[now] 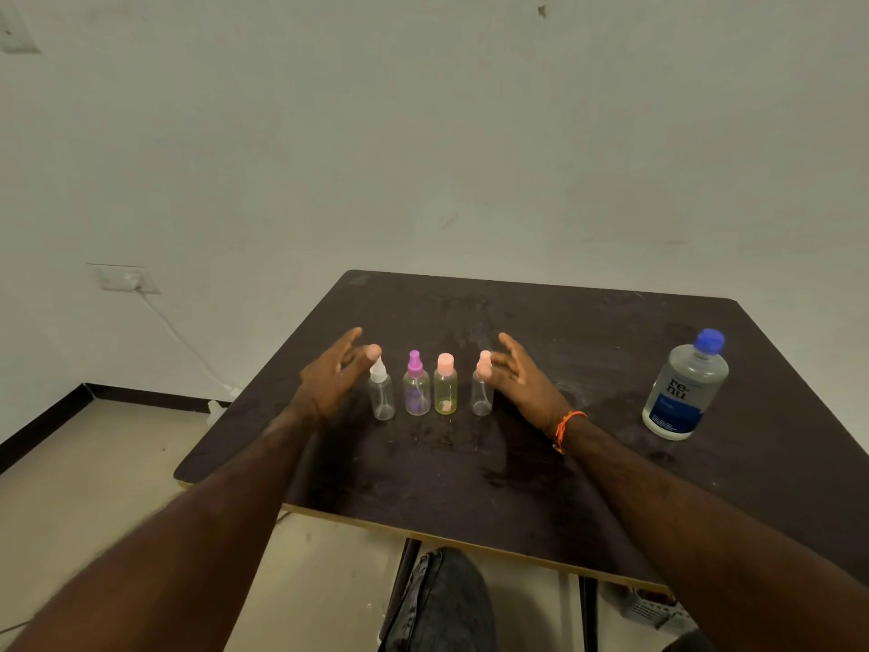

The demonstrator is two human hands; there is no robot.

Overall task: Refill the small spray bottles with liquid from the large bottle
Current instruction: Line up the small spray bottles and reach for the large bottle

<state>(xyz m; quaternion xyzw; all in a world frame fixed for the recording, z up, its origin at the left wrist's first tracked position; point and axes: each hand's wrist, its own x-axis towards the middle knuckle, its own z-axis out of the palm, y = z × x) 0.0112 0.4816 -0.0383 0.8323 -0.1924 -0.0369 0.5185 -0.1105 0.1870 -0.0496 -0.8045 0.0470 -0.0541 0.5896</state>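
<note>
Dark table (588, 463), four small spray bottles (416, 385) mid-surface — left hand (336, 374), right hand (522, 376) flanking, fingers spread.

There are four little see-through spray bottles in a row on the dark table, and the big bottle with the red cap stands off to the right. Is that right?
Almost. The head view shows the large clear plastic bottle has a blue cap, not red. The rest holds: four small transparent spray bottles stand in a row on the dark table, with the large bottle off to the right.
</note>
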